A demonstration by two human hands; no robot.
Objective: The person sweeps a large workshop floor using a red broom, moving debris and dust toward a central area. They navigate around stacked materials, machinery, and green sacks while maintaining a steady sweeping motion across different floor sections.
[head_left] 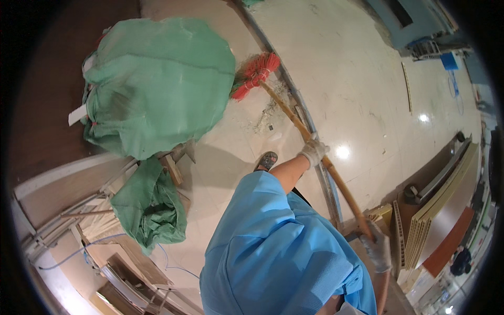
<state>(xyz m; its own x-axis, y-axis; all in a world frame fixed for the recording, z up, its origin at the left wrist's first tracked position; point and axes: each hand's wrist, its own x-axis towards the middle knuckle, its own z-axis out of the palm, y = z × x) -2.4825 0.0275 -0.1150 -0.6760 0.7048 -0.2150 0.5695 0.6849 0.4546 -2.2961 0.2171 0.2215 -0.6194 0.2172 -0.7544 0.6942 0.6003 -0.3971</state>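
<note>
A long-handled broom (341,184) slants across the view, its bamboo handle running from lower right to a red bristle head (257,73). My left hand (315,152), in a pale work glove, is closed round the middle of the handle. Lower down, near the handle's end, my right hand (377,247) grips it in a similar glove. The bristles rest on the tiled floor against a large, full green sack (168,84). Sawdust and small debris (269,116) lie on the floor beside the broom head, with a small dark piece among them.
A metal floor track (294,89) runs beside the handle. A smaller green sack (149,205) sits at left, above wood scraps and a blue cord (168,262). Stacked panels (441,205) stand at right. A blue-grey machine (409,23) is at the far right. My sandalled foot (268,160) is near the debris.
</note>
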